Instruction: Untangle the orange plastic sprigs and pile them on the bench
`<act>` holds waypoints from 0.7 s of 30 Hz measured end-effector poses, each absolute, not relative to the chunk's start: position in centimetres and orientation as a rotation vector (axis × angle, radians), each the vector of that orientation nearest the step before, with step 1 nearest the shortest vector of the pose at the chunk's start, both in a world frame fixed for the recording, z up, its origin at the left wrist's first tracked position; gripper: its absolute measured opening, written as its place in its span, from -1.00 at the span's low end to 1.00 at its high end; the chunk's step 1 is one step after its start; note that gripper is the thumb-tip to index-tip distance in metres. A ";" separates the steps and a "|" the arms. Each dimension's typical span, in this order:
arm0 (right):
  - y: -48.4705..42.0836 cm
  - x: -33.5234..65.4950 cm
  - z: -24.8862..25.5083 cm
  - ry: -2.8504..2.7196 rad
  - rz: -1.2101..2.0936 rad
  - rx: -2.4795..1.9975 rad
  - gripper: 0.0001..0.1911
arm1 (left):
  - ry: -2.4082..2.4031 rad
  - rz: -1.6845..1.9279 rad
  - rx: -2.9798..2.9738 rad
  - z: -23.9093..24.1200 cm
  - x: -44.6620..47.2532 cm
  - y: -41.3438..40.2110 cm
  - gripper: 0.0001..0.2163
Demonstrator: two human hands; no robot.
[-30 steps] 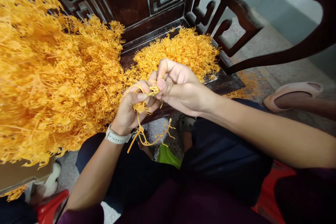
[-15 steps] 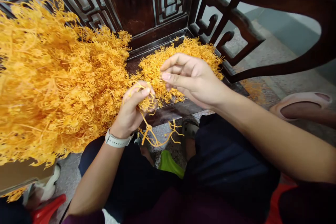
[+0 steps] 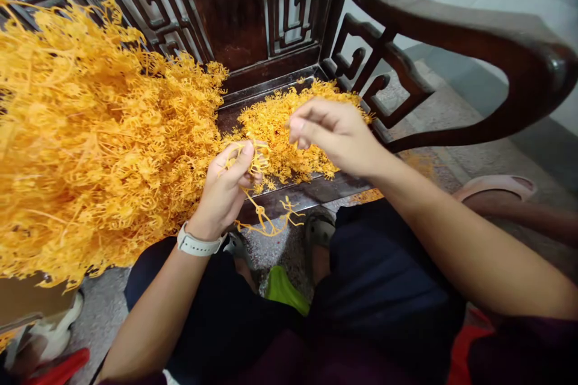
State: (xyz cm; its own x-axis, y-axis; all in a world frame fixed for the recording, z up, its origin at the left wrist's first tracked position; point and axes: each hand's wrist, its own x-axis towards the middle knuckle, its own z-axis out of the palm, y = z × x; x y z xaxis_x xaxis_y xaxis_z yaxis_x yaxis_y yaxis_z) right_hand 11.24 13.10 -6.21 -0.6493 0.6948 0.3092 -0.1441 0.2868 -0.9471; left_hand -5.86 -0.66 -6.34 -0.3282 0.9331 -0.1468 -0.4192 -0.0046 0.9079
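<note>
My left hand [image 3: 223,186] is closed, thumb on top, round an orange plastic sprig [image 3: 261,212] with thin forked tips. Part of the sprig curls over the fingers, and a thin stem dangles below them. To the right and apart from it, my right hand [image 3: 338,135] has its thumb and fingers drawn together; whatever lies between the fingertips is too small and blurred to make out. Behind both hands a smaller heap of orange pieces [image 3: 275,126] lies on the dark wooden seat. A large pile of orange branching sprigs [image 3: 135,156] rises left of my left hand.
A carved dark wooden bench back [image 3: 230,12] stands behind the piles, with a curved armrest [image 3: 451,18] at right. On the floor are a green object [image 3: 284,292] between my legs and a pink slipper [image 3: 492,185] at right. A cardboard box [image 3: 31,304] is at lower left.
My right hand has moved slightly right, away from the left, and its fingers have drawn closer together. My left hand keeps hold of the sprig. The view has shifted slightly.
</note>
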 end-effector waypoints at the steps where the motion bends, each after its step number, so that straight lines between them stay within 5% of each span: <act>1: 12.1 11.1 -6.1 -1.886 1.504 -0.467 -0.75 | 1.172 1.599 0.637 -6.5 -5.8 -0.6 -0.80; 21: 9.8 8.7 -6.5 -1.502 1.907 -0.477 -0.62 | 0.951 1.624 0.512 -5.9 -5.0 -0.2 -0.80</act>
